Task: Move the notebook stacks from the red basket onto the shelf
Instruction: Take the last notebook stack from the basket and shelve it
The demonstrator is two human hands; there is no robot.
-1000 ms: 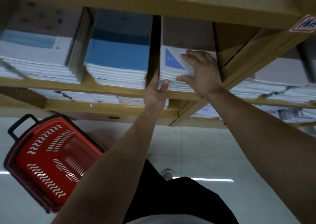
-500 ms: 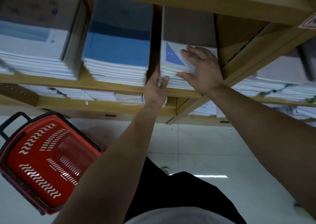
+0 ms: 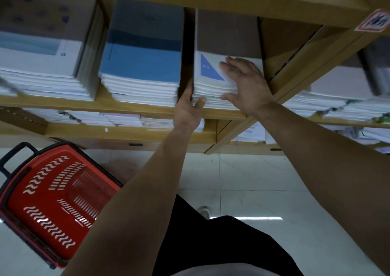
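Under the flat, open right hand (image 3: 247, 86) the white notebook stack (image 3: 213, 90) now sits deeper on the shelf (image 3: 135, 109) than a second ago, the open left hand (image 3: 187, 109) squaring its near corner, and the red basket (image 3: 52, 204) below looks empty, so stocking seems finished.

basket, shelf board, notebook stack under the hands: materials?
Red basket: looks like moulded plastic, glossy, with slotted walls and a dark handle. Shelf board: light wood or wood-look laminate, matte; can't tell which. Notebook stack: paper, layered white page edges, smooth printed cover.
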